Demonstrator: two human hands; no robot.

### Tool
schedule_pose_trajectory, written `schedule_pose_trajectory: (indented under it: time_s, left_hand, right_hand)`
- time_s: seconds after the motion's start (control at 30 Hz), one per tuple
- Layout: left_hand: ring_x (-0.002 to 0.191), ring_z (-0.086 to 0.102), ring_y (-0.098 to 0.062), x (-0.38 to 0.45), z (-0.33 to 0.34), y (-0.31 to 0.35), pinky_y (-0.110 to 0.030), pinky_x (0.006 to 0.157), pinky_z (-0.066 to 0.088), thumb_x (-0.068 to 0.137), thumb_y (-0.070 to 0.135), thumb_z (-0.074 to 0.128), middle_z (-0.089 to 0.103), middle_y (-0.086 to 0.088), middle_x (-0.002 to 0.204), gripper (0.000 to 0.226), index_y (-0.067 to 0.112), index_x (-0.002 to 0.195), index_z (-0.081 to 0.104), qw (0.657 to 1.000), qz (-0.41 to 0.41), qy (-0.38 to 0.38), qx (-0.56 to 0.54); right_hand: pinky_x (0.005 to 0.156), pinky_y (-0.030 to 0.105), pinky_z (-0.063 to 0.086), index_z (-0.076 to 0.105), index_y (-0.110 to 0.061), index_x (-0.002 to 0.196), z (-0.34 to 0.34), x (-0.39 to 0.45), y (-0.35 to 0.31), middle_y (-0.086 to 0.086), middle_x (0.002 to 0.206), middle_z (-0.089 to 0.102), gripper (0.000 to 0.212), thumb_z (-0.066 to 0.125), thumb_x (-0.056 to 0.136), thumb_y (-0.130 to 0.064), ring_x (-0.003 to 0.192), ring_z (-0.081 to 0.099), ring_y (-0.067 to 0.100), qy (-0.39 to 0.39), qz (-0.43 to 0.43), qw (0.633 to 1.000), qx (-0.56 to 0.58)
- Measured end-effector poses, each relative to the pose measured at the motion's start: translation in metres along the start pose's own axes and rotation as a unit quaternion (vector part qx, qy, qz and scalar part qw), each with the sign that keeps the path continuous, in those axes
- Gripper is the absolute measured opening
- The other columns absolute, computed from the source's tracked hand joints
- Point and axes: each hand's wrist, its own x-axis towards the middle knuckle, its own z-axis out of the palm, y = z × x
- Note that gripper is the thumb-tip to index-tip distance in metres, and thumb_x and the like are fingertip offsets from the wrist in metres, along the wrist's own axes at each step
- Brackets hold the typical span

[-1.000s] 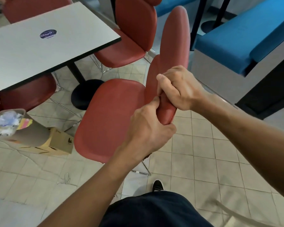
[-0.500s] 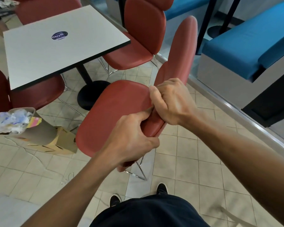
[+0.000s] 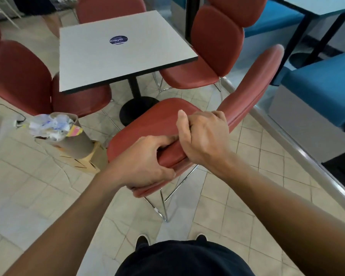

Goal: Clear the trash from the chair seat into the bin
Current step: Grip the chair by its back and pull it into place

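Note:
The red chair (image 3: 147, 124) is tipped over to the left, its bare seat facing the bin and its chrome legs (image 3: 163, 204) pointing toward me. My left hand (image 3: 145, 162) grips the seat's near edge. My right hand (image 3: 203, 140) is closed over the same edge close to where seat and backrest meet. No trash shows on the seat. The bin (image 3: 78, 144), a brown paper bag leaning on a cardboard box, stands on the floor to the left of the chair, filled with crumpled white paper (image 3: 50, 126).
A grey square table (image 3: 116, 60) stands behind the chair, ringed by other red chairs (image 3: 20, 76) (image 3: 213, 46). Blue benches (image 3: 323, 84) with a low ledge run along the right. Someone's legs (image 3: 48, 18) show at the top left. A cable (image 3: 6, 108) crosses the tiled floor on the left.
The chair has swung down from steeply tilted toward level while both hands kept their grip. The view has pulled back and up, showing more of the table and the bin.

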Motion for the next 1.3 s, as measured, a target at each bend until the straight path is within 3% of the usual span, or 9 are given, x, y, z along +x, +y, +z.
schedule_pose_trajectory:
  time_s: [0.1, 0.27, 0.33, 0.43, 0.57, 0.73, 1.07, 1.17, 1.3]
  left_hand:
    - [0.084, 0.063, 0.002, -0.006, 0.012, 0.004, -0.028, 0.073, 0.054, 0.067, 0.034, 0.073, 0.067, 0.02, 0.093, 0.064, 0.047, 0.124, 0.048, 0.999, -0.01, 0.031, -0.007]
    - [0.114, 0.055, -0.01, -0.02, 0.045, 0.023, -0.035, 0.093, 0.047, 0.078, 0.08, 0.039, 0.058, 0.016, 0.125, 0.07, 0.039, 0.135, 0.042, 0.981, -0.079, 0.171, 0.058]
    - [0.108, 0.059, -0.015, -0.019, 0.057, 0.029, -0.031, 0.082, 0.042, 0.084, 0.078, 0.024, 0.062, 0.011, 0.121, 0.07, 0.033, 0.13, 0.051, 0.956, -0.094, 0.255, 0.111]
    - [0.08, 0.067, -0.019, -0.009, 0.061, 0.027, -0.026, 0.062, 0.041, 0.093, 0.066, 0.021, 0.071, 0.006, 0.092, 0.063, 0.026, 0.108, 0.067, 0.926, -0.069, 0.341, 0.145]
    - [0.066, 0.066, -0.019, -0.007, 0.059, 0.015, -0.036, 0.055, 0.05, 0.097, 0.058, 0.026, 0.072, 0.005, 0.077, 0.058, 0.022, 0.095, 0.072, 0.92, -0.018, 0.361, 0.155]
    - [0.059, 0.064, -0.019, -0.008, 0.057, 0.006, -0.037, 0.051, 0.048, 0.099, 0.054, 0.031, 0.07, 0.005, 0.069, 0.054, 0.022, 0.09, 0.073, 0.917, 0.027, 0.369, 0.145]
    - [0.069, 0.069, -0.017, -0.033, 0.036, -0.035, -0.038, 0.056, 0.052, 0.097, 0.05, 0.041, 0.074, 0.006, 0.079, 0.047, 0.02, 0.088, 0.076, 0.91, 0.086, 0.387, 0.123]
    - [0.071, 0.067, -0.008, -0.044, 0.025, -0.049, -0.031, 0.059, 0.052, 0.094, 0.047, 0.045, 0.074, 0.009, 0.081, 0.042, 0.021, 0.086, 0.077, 0.903, 0.104, 0.397, 0.126]
    - [0.081, 0.06, 0.0, -0.056, 0.007, -0.069, -0.005, 0.066, 0.04, 0.095, 0.049, 0.042, 0.068, 0.018, 0.086, 0.049, 0.017, 0.086, 0.078, 0.905, 0.109, 0.391, 0.13]
  right_hand:
    - [0.074, 0.034, 0.04, 0.026, -0.023, 0.044, -0.005, -0.002, 0.004, -0.009, 0.045, 0.037, 0.055, 0.027, 0.097, -0.039, 0.049, 0.039, 0.01, -0.018, -0.025, 1.0, 0.007]
    - [0.069, 0.027, 0.03, 0.016, -0.03, 0.05, -0.017, 0.008, 0.036, -0.012, 0.047, 0.025, 0.053, 0.033, 0.099, -0.041, 0.046, 0.027, 0.0, -0.057, -0.117, 0.991, 0.012]
    - [0.072, 0.031, 0.036, 0.018, -0.029, 0.049, -0.021, 0.015, 0.05, -0.011, 0.047, 0.029, 0.053, 0.028, 0.099, -0.046, 0.047, 0.029, 0.0, -0.062, -0.114, 0.991, -0.012]
    - [0.077, 0.034, 0.04, 0.019, -0.029, 0.049, -0.018, 0.018, 0.056, -0.01, 0.047, 0.032, 0.053, 0.026, 0.099, -0.046, 0.046, 0.032, 0.006, -0.055, -0.114, 0.992, -0.02]
    - [0.08, 0.035, 0.04, 0.022, -0.029, 0.05, -0.014, 0.016, 0.051, -0.008, 0.051, 0.041, 0.051, 0.023, 0.099, -0.043, 0.054, 0.041, 0.012, -0.048, -0.102, 0.994, -0.011]
    - [0.082, 0.035, 0.041, 0.043, -0.019, 0.049, -0.012, 0.012, 0.047, -0.006, 0.052, 0.049, 0.058, 0.022, 0.099, -0.041, 0.056, 0.046, 0.014, -0.052, -0.075, 0.996, -0.021]
    - [0.076, 0.034, 0.041, 0.021, -0.021, 0.044, -0.001, -0.008, 0.0, -0.008, 0.045, 0.035, 0.056, 0.031, 0.096, -0.039, 0.05, 0.039, 0.016, 0.002, -0.035, 0.999, -0.03]
    - [0.077, 0.036, 0.043, 0.03, -0.019, 0.046, 0.002, -0.015, -0.02, -0.002, 0.046, 0.048, 0.054, 0.032, 0.095, -0.041, 0.053, 0.052, 0.023, 0.003, -0.022, 0.999, -0.035]
    - [0.076, 0.038, 0.044, 0.049, -0.017, 0.046, 0.008, -0.022, -0.043, 0.002, 0.052, 0.058, 0.057, 0.035, 0.094, -0.044, 0.057, 0.057, 0.024, -0.008, -0.03, 0.999, -0.044]
